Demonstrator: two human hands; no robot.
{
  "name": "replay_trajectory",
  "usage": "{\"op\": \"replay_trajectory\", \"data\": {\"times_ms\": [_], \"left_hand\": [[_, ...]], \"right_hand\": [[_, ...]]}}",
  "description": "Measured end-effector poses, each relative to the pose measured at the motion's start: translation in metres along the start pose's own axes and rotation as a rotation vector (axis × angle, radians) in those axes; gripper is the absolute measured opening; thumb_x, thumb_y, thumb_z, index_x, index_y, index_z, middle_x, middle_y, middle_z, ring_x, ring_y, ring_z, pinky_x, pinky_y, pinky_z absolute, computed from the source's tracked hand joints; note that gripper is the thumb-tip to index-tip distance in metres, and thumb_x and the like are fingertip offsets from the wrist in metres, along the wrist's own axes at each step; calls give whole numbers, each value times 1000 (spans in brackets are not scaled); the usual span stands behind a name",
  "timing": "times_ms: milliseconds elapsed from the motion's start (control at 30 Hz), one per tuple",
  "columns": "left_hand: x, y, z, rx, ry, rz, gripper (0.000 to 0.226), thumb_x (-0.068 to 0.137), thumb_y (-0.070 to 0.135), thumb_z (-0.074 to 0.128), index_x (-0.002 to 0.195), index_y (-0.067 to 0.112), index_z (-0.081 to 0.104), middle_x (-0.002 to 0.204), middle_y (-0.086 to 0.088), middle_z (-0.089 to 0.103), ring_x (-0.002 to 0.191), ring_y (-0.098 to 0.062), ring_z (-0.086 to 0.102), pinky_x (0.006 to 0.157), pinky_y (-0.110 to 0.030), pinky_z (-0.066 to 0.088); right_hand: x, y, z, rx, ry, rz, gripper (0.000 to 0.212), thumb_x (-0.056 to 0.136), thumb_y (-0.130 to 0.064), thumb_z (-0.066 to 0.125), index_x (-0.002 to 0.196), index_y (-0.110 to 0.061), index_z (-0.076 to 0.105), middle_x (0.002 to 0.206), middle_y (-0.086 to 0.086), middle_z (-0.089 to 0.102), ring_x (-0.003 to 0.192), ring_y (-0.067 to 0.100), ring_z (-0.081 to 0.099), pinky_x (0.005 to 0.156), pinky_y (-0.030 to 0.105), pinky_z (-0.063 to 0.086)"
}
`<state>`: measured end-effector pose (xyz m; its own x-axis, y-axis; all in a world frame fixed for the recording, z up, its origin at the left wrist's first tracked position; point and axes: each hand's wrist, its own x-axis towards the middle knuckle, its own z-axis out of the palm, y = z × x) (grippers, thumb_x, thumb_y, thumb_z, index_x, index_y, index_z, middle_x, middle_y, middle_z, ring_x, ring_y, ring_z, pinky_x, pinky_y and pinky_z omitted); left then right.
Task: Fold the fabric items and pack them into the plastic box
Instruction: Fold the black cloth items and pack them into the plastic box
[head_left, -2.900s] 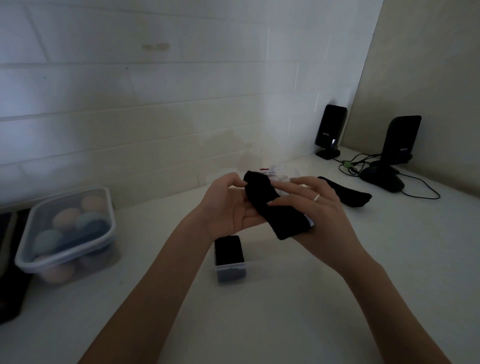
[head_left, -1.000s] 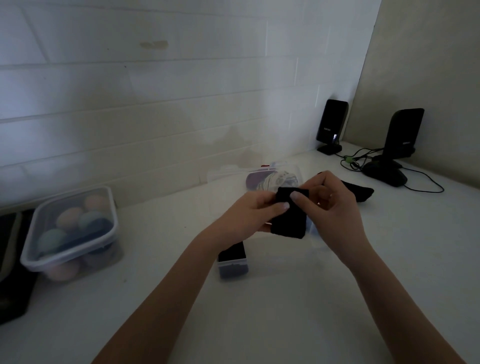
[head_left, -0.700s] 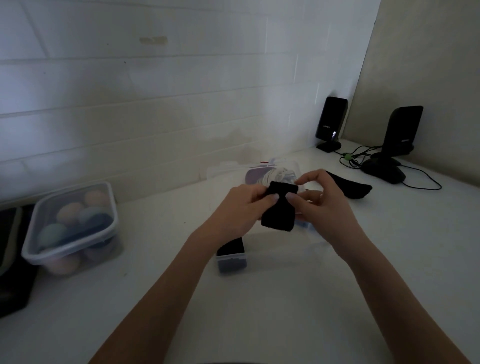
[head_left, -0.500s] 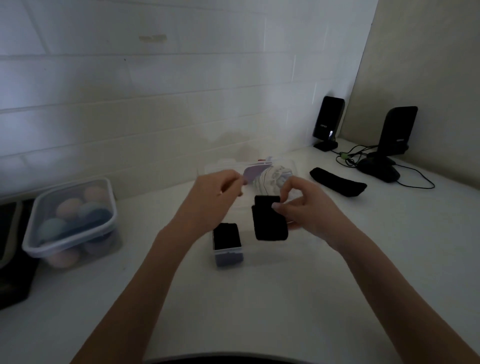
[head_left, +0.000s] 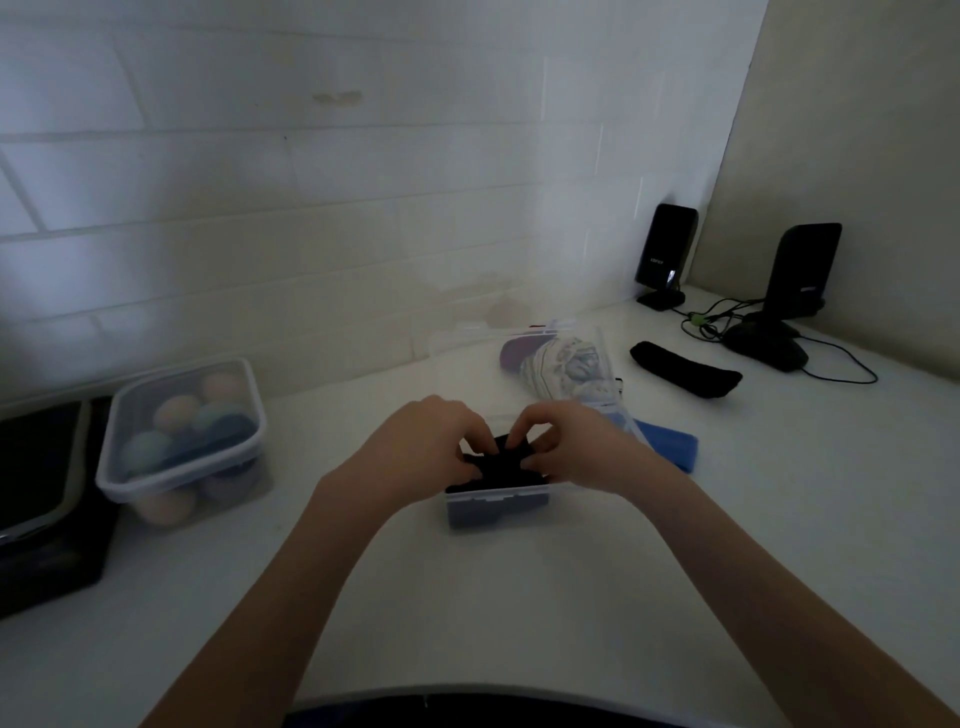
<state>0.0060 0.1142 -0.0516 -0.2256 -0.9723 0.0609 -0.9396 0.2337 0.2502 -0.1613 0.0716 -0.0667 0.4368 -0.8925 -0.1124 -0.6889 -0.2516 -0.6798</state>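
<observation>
Both hands, left hand (head_left: 415, 447) and right hand (head_left: 576, 447), pinch the folded black fabric (head_left: 501, 460) between them, pressing it into the plastic box (head_left: 498, 506) directly beneath. On release the fold may spring open, or the light box slide on the bench (head_left: 519, 613).

So the plastic box (head_left: 497, 503) sits mid-bench (head_left: 467, 613), with a folded sock (head_left: 501, 462) in its top and both hands, left hand (head_left: 415, 447) and right hand (head_left: 576, 447), meeting over it. Behind it to the right there's a clear bag (head_left: 561, 358) with fabric inside. Further right lies another sock (head_left: 684, 370), with two speakers (head_left: 665, 254) behind that by the wall. Way off left is a lidded tub (head_left: 182, 441) with balls inside.
</observation>
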Motion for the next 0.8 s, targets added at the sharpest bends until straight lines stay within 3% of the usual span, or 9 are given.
{"op": "replay_trajectory", "data": {"times_ms": [133, 233, 300, 400, 533, 600, 667, 733, 800], "left_hand": [[2, 0, 3, 65, -36, 4, 28, 82, 26, 64, 108, 32, 69, 104, 0, 69, 89, -18, 64, 80, -31, 50], [2, -4, 1, 51, -119, 20, 31, 80, 37, 64, 110, 36, 67, 105, 4, 71, 89, -17, 63, 81, -33, 50], [2, -3, -1, 78, -167, 39, 34, 81, 36, 63, 115, 36, 64, 106, 2, 71, 92, -19, 63, 83, -34, 50], [3, 1, -2, 144, -152, 59, 37, 83, 31, 62, 119, 35, 61, 104, -1, 71, 92, -22, 63, 80, -30, 50], [4, 3, 4, 203, -108, 68, 39, 82, 35, 63, 120, 38, 60, 98, 0, 73, 89, -22, 63, 70, -25, 41], [5, 1, 5, 216, -108, 71, 39, 81, 37, 63, 120, 38, 61, 98, 0, 73, 88, -23, 63, 71, -26, 40], [6, 1, 6, 245, -101, 81, 38, 81, 38, 62, 120, 36, 61, 100, 0, 72, 91, -23, 63, 72, -26, 39], [7, 2, 7, 273, -90, 87, 39, 81, 38, 61, 120, 35, 61, 103, 0, 72, 93, -23, 63, 74, -26, 39], [6, 3, 8, 305, -76, 89, 38, 82, 38, 61, 120, 35, 61, 105, 0, 71, 94, -23, 63, 74, -26, 38]], "right_hand": [[-1, -5, 0, -154, 1, -28, 24, 80, -10, 70, 103, -14, 64, 95, 10, 71, 78, 16, 63, 52, 8, 44], [1, -4, -1, -175, 2, -19, 24, 77, -11, 72, 100, -15, 66, 84, 5, 65, 74, 14, 60, 44, 4, 38], [3, 0, -2, -114, -32, -4, 20, 76, -8, 73, 94, -16, 67, 81, 9, 68, 74, 18, 64, 56, 9, 48], [4, 3, -9, 33, -131, 47, 19, 76, -5, 72, 80, -23, 69, 77, 12, 70, 77, 22, 68, 85, 37, 58], [0, 3, -11, 17, -161, 48, 19, 77, -7, 73, 80, -25, 69, 81, 13, 71, 74, 18, 65, 86, 38, 57], [1, -2, -7, -64, -121, 22, 16, 77, -11, 73, 85, -23, 69, 85, 12, 70, 71, 16, 61, 72, 27, 56], [-1, -11, -5, -293, -116, -26, 21, 81, -16, 70, 102, -18, 70, 94, 5, 64, 77, 15, 58, 61, 16, 46], [-1, -18, -2, -438, -104, -59, 29, 85, -18, 64, 114, -15, 67, 105, 3, 63, 96, 20, 61, 73, 23, 49], [-2, -18, 1, -451, -58, -104, 28, 85, -20, 62, 111, -14, 69, 106, 7, 68, 97, 24, 64, 76, 30, 50]]}}
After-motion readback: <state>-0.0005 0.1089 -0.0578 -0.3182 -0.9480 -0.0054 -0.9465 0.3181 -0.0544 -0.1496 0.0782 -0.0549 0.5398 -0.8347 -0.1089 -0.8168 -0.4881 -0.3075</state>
